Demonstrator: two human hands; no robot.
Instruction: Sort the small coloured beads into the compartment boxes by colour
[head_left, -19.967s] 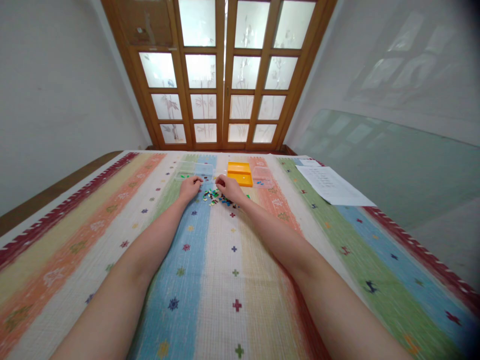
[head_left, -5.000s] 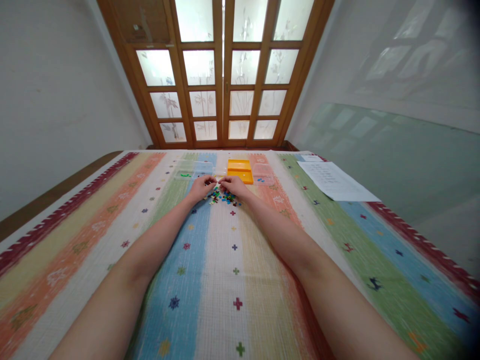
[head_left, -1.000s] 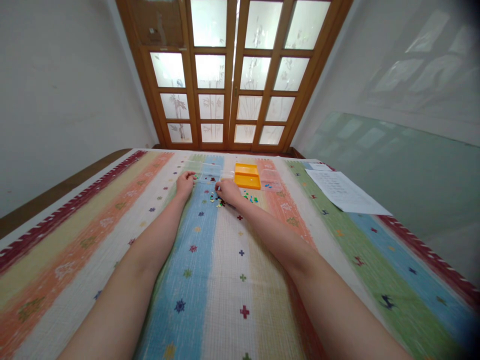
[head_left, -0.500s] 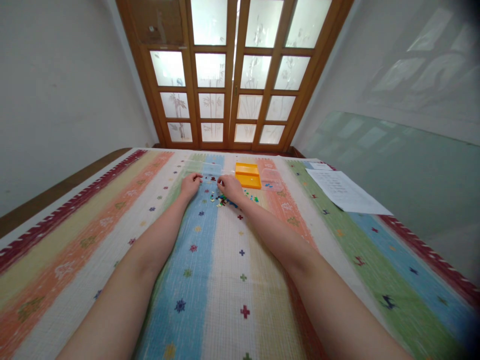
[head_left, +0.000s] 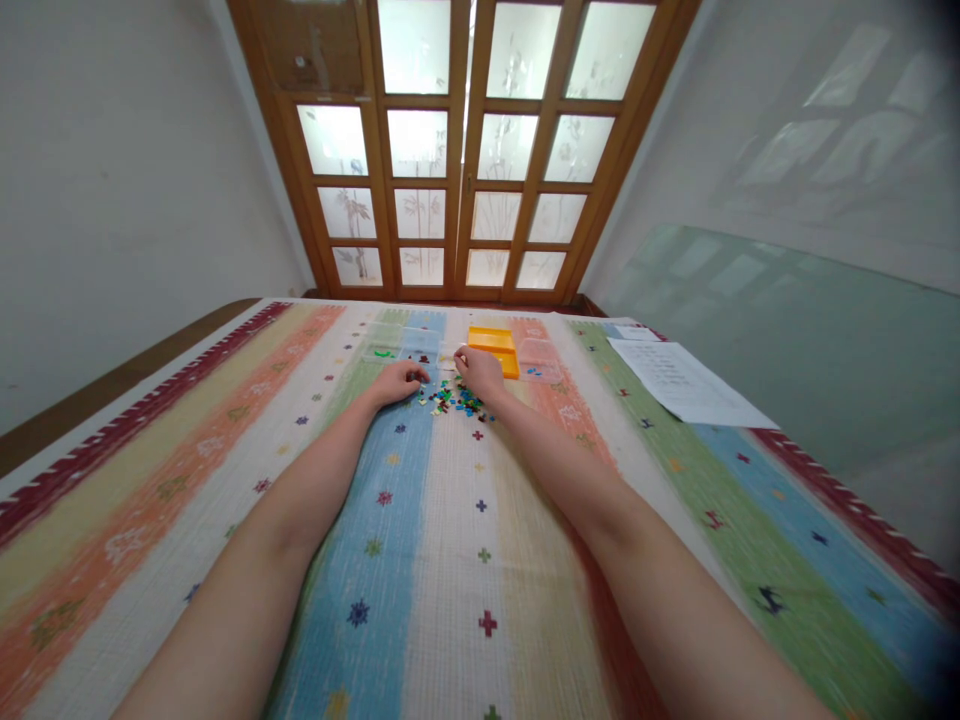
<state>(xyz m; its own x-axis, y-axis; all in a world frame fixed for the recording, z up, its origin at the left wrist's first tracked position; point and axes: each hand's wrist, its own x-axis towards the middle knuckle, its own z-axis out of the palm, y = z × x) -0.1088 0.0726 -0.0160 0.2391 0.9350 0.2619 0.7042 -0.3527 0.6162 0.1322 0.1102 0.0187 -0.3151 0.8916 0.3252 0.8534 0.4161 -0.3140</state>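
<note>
A loose heap of tiny coloured pieces (head_left: 463, 398), in green, blue, yellow and dark red, lies on the striped tablecloth. At its left edge is my left hand (head_left: 399, 382), its fingers curled in and their tips close together; anything between them is too small to make out. My right hand (head_left: 481, 371) hovers at the heap's far side, thumb and fingertips pinched, and I cannot tell what is in the pinch. Behind my hands, clear trays hold sorted bits: green pieces (head_left: 384, 353) on the left and dark red pieces (head_left: 424, 358) beside them.
An open yellow plastic box (head_left: 492, 336) stands just behind my right hand, partly covered by it. To its right, a clear tray (head_left: 551, 375) contains a few blue pieces (head_left: 534, 371). Printed paper sheets (head_left: 686, 380) lie at the table's right, near a glass panel (head_left: 787, 320).
My left hand has come back from the clear trays to the heap's left edge, uncovering the green pieces. My right hand has shifted slightly right, exposing more of the heap.
</note>
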